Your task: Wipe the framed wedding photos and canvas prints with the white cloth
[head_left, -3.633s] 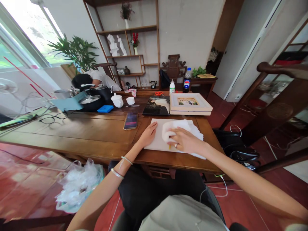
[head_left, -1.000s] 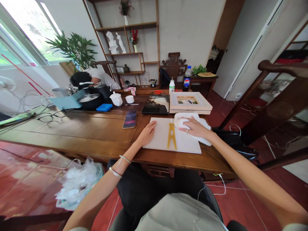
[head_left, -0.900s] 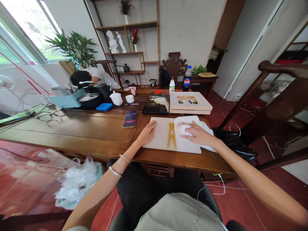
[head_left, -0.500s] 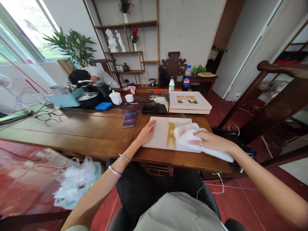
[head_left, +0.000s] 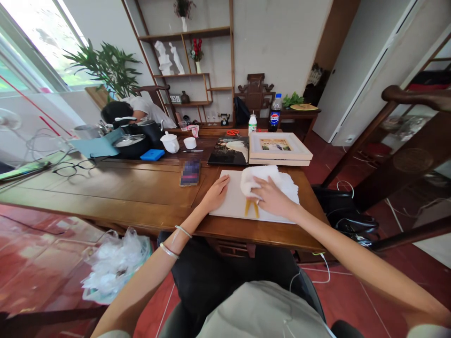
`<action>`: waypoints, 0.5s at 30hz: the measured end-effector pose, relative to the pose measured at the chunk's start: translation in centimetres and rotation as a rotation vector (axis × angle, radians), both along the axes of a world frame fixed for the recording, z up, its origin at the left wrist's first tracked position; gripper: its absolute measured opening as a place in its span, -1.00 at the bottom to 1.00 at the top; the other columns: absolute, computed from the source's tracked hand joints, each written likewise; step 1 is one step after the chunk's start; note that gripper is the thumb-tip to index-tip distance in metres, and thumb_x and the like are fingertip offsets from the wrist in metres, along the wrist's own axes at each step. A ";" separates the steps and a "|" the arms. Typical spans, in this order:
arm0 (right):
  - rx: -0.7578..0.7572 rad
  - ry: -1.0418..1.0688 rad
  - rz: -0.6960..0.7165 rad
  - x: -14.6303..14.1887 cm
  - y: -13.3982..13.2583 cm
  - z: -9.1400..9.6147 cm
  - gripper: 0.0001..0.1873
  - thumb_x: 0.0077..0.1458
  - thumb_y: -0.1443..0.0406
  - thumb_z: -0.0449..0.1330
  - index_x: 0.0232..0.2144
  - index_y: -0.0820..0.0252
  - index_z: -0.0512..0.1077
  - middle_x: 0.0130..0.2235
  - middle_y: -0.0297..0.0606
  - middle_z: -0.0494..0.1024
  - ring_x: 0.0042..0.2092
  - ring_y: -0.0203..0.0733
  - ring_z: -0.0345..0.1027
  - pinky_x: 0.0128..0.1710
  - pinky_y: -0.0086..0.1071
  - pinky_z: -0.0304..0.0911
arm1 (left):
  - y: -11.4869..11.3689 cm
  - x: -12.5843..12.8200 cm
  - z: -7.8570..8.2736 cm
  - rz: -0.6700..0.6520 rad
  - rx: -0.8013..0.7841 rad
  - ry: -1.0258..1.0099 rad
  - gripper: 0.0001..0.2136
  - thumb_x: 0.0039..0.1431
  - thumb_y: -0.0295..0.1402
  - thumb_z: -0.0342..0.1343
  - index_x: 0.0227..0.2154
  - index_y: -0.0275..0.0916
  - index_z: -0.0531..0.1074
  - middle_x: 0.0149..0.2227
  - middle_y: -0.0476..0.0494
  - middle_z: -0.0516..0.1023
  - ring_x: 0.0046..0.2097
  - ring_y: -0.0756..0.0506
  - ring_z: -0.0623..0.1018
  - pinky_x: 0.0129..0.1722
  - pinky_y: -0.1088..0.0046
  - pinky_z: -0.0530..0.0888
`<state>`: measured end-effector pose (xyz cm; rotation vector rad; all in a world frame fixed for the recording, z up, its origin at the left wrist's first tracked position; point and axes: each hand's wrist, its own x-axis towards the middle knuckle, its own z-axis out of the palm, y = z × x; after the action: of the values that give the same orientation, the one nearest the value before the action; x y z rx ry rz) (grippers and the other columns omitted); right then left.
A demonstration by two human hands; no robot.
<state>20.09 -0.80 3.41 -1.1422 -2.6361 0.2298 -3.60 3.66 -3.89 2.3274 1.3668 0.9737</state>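
Observation:
A thin white board (head_left: 230, 202) lies at the front edge of the wooden table. My left hand (head_left: 215, 193) rests flat on its left edge, fingers stretched out together. My right hand (head_left: 273, 197) grips a white towel (head_left: 259, 177) and presses it on the board, with the towel's loose end trailing to the right. From under the towel show the two lower legs of a yellow two-legged shape (head_left: 252, 209) on the board; its upper part is covered.
Behind the board are a dark album (head_left: 228, 151), a pale framed box (head_left: 278, 150) and a cola bottle (head_left: 275, 113). A phone (head_left: 190, 172) lies to the left. Farther left are a white teapot (head_left: 170, 142), a blue box (head_left: 152, 155) and glasses (head_left: 74, 167). Someone leans over at the far side.
My right hand has moved left and away from me across the board with the towel, which now covers the top of the yellow shape. My left hand stays put.

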 end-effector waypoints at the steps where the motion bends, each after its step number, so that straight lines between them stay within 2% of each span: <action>1: 0.015 -0.024 0.069 0.1 -1.5 0.0 -0.71 0.07 0.43 0.05 -0.20 0.13 0.47 0.16 -0.11 0.31 0.29 0.05 -0.16 0.16 0.22 -0.30 | 0.0 0.0 0.0 0.000 -0.004 -0.004 -0.58 0.24 -0.38 -0.20 0.10 -0.38 0.30 0.21 -0.28 0.26 0.26 -0.15 0.23 0.27 0.20 0.13; 5: 0.031 -0.091 0.262 0.3 -6.5 0.4 -0.74 0.02 0.42 0.11 -0.24 0.13 0.50 0.21 -0.12 0.24 0.31 0.07 -0.23 0.19 0.23 -0.35 | 0.0 0.1 0.1 -0.004 0.003 -0.001 -0.58 0.24 -0.39 -0.21 0.10 -0.42 0.30 0.20 -0.33 0.27 0.25 -0.16 0.24 0.26 0.20 0.14; 8: 0.010 -0.074 0.281 0.1 -7.4 0.6 -0.74 0.05 0.39 0.12 -0.20 0.11 0.49 0.20 -0.14 0.28 0.30 0.03 -0.17 0.21 0.18 -0.31 | 0.0 0.1 0.1 -0.004 0.011 0.006 -0.57 0.23 -0.40 -0.21 0.10 -0.43 0.30 0.20 -0.33 0.27 0.25 -0.15 0.24 0.26 0.21 0.14; 11: -0.005 -0.045 0.197 -0.3 -5.2 0.6 -0.72 0.13 0.38 0.06 -0.14 0.08 0.47 0.10 -0.17 0.40 0.27 -0.01 -0.05 0.20 0.11 -0.20 | 0.0 0.1 0.0 0.001 0.003 0.001 -0.58 0.23 -0.40 -0.20 0.10 -0.38 0.30 0.21 -0.29 0.27 0.25 -0.14 0.23 0.26 0.21 0.14; 15: 0.039 -0.092 0.022 -1.3 0.3 0.8 -0.72 0.23 0.24 0.00 -0.10 0.12 0.44 0.09 -0.16 0.41 0.19 0.03 0.12 0.16 0.00 -0.05 | 0.0 0.0 0.1 0.001 -0.009 0.009 -0.57 0.23 -0.40 -0.21 0.11 -0.42 0.29 0.21 -0.32 0.25 0.26 -0.14 0.23 0.26 0.22 0.13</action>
<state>18.84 -0.49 4.24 -1.1380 -2.7210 0.1318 -3.57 3.70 -3.82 2.3274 1.3732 0.9561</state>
